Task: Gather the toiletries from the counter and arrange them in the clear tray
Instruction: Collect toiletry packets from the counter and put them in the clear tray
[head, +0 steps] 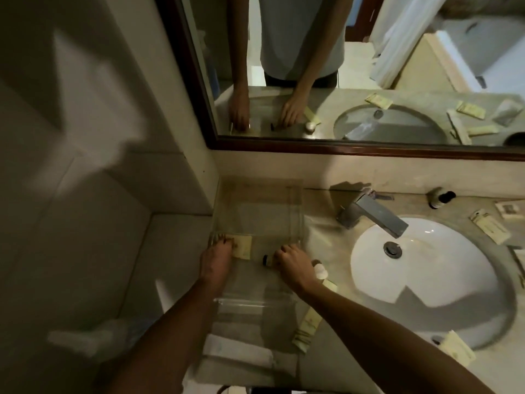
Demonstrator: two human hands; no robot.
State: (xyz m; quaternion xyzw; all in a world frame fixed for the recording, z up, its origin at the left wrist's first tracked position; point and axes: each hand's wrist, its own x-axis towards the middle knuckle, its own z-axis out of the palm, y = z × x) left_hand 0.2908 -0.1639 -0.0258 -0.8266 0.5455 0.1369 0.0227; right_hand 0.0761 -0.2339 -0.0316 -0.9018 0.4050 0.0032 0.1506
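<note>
Left hand (215, 260) fingers flat on cream sachet (242, 245), tray (255, 304) 9 o'clock; right hand (291, 261) clamped on dark-capped bottle (267, 260); print unreadable

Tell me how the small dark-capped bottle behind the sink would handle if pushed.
The dark-capped bottle lies on its side on the counter, so it would probably roll. It looks small, so likely light. Its smooth round body may slip in a loose pinch.

Dim, soft, wide-angle (edges bowed)

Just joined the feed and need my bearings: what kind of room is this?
Most likely a hotel bathroom: a white sink with a metal faucet set in a stone counter, a framed wall mirror and small packaged toiletries.
</note>
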